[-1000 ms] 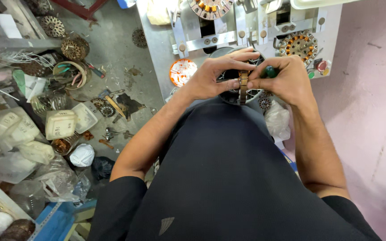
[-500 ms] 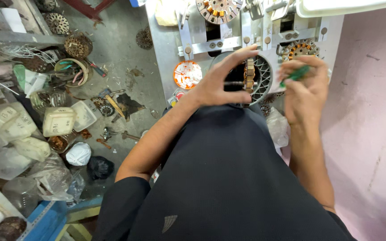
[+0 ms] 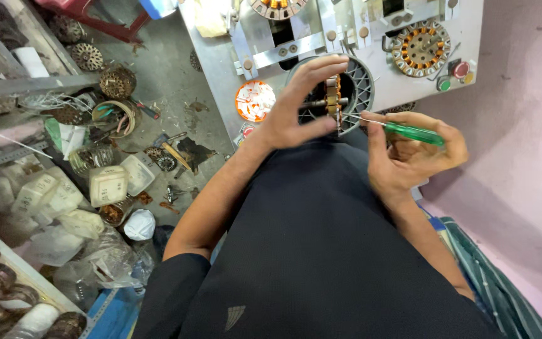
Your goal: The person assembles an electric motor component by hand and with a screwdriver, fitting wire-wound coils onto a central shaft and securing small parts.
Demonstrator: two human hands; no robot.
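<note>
My left hand [image 3: 299, 107] grips a round wound stator [image 3: 332, 100] on its shaft, held edge-on in front of a ribbed metal motor housing [image 3: 360, 85]. My right hand [image 3: 409, 157] holds a green-handled screwdriver [image 3: 412, 132], its thin metal tip touching the lower edge of the stator. Both hands are above my lap, close to the grey metal workbench [image 3: 221, 69].
A second stator with copper coils [image 3: 416, 48] lies on the bench beside red and green buttons [image 3: 461, 69]. An orange round tray [image 3: 255, 100] sits at the bench edge. The floor at left holds containers [image 3: 108, 185], coils [image 3: 117, 81] and scrap. A pink wall [image 3: 522, 125] stands right.
My right hand has drawn back from the stator and now points the screwdriver tip at it. My left hand has kept its hold on the stator, fingers spread wider.
</note>
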